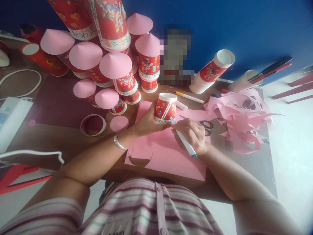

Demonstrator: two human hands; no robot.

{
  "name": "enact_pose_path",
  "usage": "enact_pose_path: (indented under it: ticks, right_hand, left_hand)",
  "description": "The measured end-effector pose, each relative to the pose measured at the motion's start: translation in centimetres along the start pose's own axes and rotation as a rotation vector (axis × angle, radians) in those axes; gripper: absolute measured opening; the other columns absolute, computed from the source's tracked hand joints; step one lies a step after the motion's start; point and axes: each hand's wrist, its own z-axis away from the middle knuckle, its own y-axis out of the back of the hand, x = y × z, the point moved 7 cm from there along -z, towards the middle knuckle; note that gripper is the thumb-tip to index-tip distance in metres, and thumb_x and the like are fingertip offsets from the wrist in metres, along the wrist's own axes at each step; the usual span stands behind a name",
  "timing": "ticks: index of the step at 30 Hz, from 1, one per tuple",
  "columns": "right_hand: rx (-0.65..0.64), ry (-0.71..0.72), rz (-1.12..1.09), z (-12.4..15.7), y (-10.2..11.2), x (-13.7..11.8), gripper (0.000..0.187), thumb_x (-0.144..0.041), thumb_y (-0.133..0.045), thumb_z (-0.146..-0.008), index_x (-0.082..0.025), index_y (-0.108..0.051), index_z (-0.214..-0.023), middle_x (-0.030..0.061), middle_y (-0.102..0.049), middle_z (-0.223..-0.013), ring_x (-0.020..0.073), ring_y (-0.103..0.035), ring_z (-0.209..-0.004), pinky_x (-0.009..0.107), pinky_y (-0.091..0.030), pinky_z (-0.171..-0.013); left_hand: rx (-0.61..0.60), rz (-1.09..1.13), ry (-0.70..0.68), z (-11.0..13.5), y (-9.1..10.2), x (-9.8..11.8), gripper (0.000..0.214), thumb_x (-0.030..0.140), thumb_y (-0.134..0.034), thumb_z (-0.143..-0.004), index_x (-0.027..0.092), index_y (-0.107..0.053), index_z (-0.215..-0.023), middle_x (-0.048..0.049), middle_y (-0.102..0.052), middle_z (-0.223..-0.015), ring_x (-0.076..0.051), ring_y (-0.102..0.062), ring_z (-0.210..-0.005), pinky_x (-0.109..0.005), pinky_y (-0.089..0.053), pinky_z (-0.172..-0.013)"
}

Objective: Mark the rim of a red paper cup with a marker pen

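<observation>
My left hand [147, 123] is wrapped round the lower left of a red paper cup [166, 106] with a white rim and printed pictures. Green curly marks run along the white band at the cup's base. In my right hand [193, 133] is a white marker [183, 139] with a teal end, its tip touching that band. Both hands are above pink paper sheets [171, 156]. Right of the cup lie scissors [206, 127], partly behind my right hand. Behind it are a white marker [181, 105] and one with an orange end [190, 97].
Red cups topped with pink paper cones [114, 65] stand stacked at the back left. Pink paper scraps [242, 114] heap up on the right. A paper tube [212, 71] leans at the back, near a pen holder [244, 81]. A tape roll [93, 125] and power strip [14, 120] lie left.
</observation>
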Motion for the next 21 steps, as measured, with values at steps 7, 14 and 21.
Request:
enact_pose_path:
  ticks: [7, 14, 21]
  right_hand:
    - [-0.026, 0.02, -0.015, 0.1, -0.04, 0.05, 0.032, -0.008, -0.077, -0.111, -0.02, -0.073, -0.141, 0.0054, -0.082, -0.103, 0.0198, -0.077, -0.08, 0.032, -0.063, -0.069]
    - [-0.02, 0.008, -0.012, -0.16, -0.12, -0.01, 0.03, -0.009, -0.071, -0.114, -0.02, -0.071, -0.143, 0.0052, -0.083, -0.102, 0.02, -0.078, -0.08, 0.033, -0.067, -0.071]
    - [-0.009, 0.01, -0.006, -0.19, -0.02, 0.07, 0.031, -0.008, -0.073, -0.114, -0.02, -0.072, -0.143, 0.0049, -0.083, -0.102, 0.02, -0.077, -0.077, 0.033, -0.065, -0.07]
  left_hand:
    - [-0.018, -0.01, 0.016, 0.07, -0.12, 0.43, 0.091, 0.063, -0.113, -0.078, 0.023, -0.059, -0.138, -0.015, -0.08, -0.139, -0.033, -0.084, -0.125, -0.046, -0.074, -0.104]
    - [0.001, -0.039, 0.03, 0.12, 0.1, -0.17, 0.093, 0.07, -0.111, -0.078, 0.022, -0.06, -0.139, -0.013, -0.082, -0.132, -0.032, -0.084, -0.12, -0.044, -0.073, -0.1]
    - [-0.014, -0.04, 0.018, 0.09, 0.03, 0.27, 0.095, 0.069, -0.111, -0.079, 0.022, -0.06, -0.144, -0.0133, -0.081, -0.132, -0.033, -0.084, -0.122, -0.046, -0.073, -0.102]
